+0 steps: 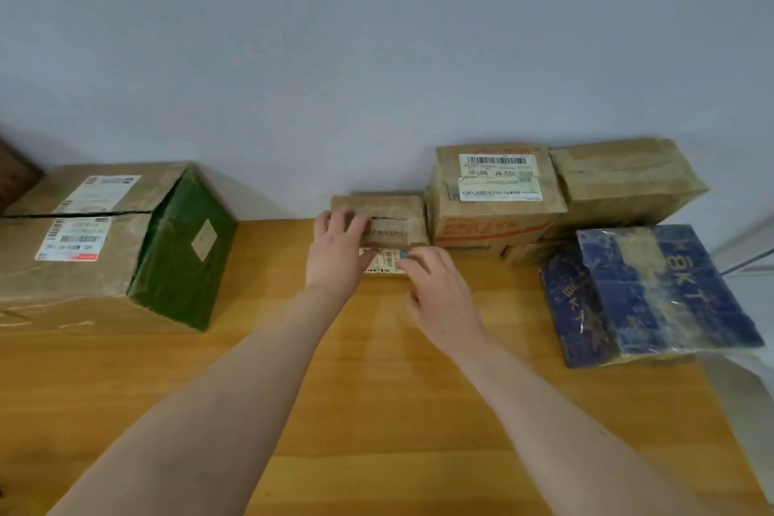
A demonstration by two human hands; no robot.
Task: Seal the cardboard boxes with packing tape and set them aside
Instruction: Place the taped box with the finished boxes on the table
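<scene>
Small box [389, 207] at the far middle of the table [377, 390], backed against the wall [377, 54]. Long axis left to right, parallel to the wall, square across the line of both forearms. Brownish tape bands apparently on top and front, judging by the sheen; not certain.

Left hand [335, 251] on the left end of the small box: fingers [339, 222] curled over the top front edge, thumb lower on the front, gripping it. Right hand [439, 293] just in front of the right half and lower: fingers loosely bent, closed on nothing, tips touching a white label [383, 262] at the foot of the box. Cannot tell whether this label belongs to the box's front face or to a separate flat item beneath.

Left hand nearer and holding; right hand a little short of a grip. Box straight ahead of both sets of fingers, so probable next move a pull toward the body, with the right hand needing to close on the right end first.

Surroundings: labelled box [494, 197] just beside the right end, taller, touching or nearly so. Plain box [624, 176] beyond that. Blue-wrapped box [653, 289] near right, tilted. Large box [83, 256] with a green side at left, well apart.

In the way: wall behind, labelled box to the right; hence little room for right fingers at that end. Near side and left side free. No tape roll in view.
</scene>
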